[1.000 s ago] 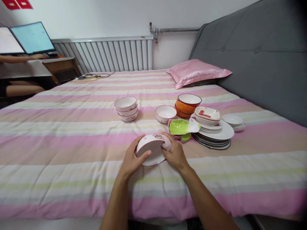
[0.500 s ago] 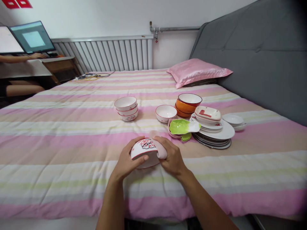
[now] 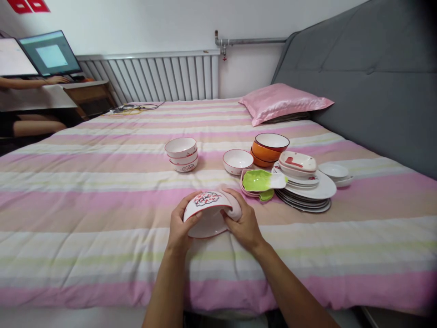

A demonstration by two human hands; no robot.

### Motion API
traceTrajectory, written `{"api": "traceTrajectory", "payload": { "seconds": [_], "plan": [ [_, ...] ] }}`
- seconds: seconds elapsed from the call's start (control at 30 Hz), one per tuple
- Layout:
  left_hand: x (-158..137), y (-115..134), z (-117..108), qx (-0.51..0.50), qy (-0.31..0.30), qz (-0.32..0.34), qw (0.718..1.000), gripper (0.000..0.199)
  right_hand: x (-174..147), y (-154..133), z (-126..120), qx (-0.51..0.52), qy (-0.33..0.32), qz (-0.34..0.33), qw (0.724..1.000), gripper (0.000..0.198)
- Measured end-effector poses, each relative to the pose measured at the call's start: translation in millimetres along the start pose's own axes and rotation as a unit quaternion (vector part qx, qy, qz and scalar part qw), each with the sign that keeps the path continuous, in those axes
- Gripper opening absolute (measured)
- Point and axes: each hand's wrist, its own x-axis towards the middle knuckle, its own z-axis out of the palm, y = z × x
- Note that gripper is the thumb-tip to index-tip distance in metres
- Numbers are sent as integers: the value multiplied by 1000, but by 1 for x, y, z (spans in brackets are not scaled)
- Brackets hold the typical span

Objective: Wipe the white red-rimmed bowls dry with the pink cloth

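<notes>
A white bowl (image 3: 208,223) with a red rim and a red-and-black printed pattern is tilted on its side over the near part of the bed, its mouth facing me. My left hand (image 3: 182,223) grips its left edge, thumb inside the rim. Against its right side, my right hand (image 3: 244,223) presses a pale pink cloth (image 3: 234,205) over the rim, fingers closed on it. Beyond my hands stand a stack of similar bowls (image 3: 182,155) and one single bowl (image 3: 238,161).
To the right are orange bowls (image 3: 268,152), green leaf-shaped dishes (image 3: 257,181), a rectangular dish (image 3: 297,162) on stacked plates (image 3: 326,187), and small white dishes (image 3: 333,171). A pink pillow (image 3: 283,102) lies farther back. At far left, a person's hand (image 3: 56,79) rests near monitors.
The bowl has turned slightly, its mouth now showing more. My right hand has shifted the cloth along its right side, and the right thumb now reaches inside the rim.
</notes>
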Motion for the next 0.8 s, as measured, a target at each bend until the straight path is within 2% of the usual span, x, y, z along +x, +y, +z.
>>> {"api": "traceTrajectory", "payload": {
  "seconds": [0.2,0.5,0.8],
  "plan": [
    [-3,-3,14,-135,33,-29,990,50,1,0,3,58,33,19,998,52],
    [-6,-14,40,-240,95,-48,965,40,-1,10,12,107,98,93,985,55],
    [-6,-19,61,-257,145,-34,955,45,-5,10,22,185,117,188,957,28]
  ]
}}
